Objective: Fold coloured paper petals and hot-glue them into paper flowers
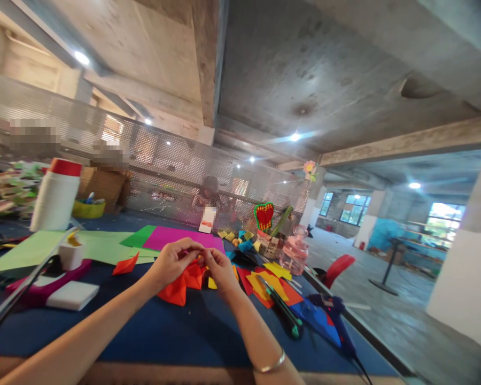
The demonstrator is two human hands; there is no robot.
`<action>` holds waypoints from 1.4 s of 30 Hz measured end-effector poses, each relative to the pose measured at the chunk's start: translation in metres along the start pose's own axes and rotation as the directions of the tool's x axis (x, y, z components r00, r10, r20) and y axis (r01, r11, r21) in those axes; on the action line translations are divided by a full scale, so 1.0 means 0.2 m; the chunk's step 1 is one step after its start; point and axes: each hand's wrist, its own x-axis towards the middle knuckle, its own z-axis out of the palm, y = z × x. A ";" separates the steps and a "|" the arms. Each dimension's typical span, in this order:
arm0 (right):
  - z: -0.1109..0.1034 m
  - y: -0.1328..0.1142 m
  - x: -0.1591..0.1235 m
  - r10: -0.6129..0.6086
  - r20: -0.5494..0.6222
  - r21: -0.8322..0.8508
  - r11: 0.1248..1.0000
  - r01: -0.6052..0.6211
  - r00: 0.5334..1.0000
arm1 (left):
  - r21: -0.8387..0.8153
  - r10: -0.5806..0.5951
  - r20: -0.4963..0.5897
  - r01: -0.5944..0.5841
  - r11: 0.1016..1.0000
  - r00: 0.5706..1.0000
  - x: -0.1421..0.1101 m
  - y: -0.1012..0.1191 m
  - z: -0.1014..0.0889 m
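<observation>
My left hand (178,263) and my right hand (221,270) meet above the middle of the table, thumbs and fingers pinched together. Folded orange-red paper (178,289) shows directly under the fingertips, and both hands appear to pinch its upper part; the exact grip is hidden. Apart from it, a small folded orange piece (125,264) lies left of my left hand. Yellow and orange paper squares (278,283) lie right of my right hand, with a green-and-black utility knife (282,310) across them.
A blue glue gun (336,321) lies at the right edge beside blue paper. Purple (180,239) and pale green sheets (104,246) spread behind my hands. A white bottle with red cap (58,195), a magenta-and-white tape dispenser (60,286) and a pink jar (294,254) stand around. Perforated screen (164,187) behind.
</observation>
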 end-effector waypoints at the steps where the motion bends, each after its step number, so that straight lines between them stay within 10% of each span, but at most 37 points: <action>1: 0.00 0.00 0.00 0.012 0.006 0.021 1.000 -0.012 1.000 | -0.013 0.000 0.002 0.000 1.000 1.000 0.00 0.00 0.00; 24: 0.01 -0.02 -0.04 0.154 0.210 0.095 0.980 -0.177 0.966 | 0.117 0.078 0.091 -0.089 0.989 0.993 -0.02 -0.01 -0.01; 34: 0.00 -0.03 -0.01 -0.023 -0.040 0.008 1.000 0.023 0.999 | 0.492 0.069 0.074 -0.097 0.865 0.995 0.00 -0.06 -0.02; 42: -0.02 -0.06 -0.04 -0.245 0.040 -0.257 0.934 0.247 0.969 | 0.722 0.144 0.137 -0.198 0.663 0.980 -0.03 -0.10 -0.04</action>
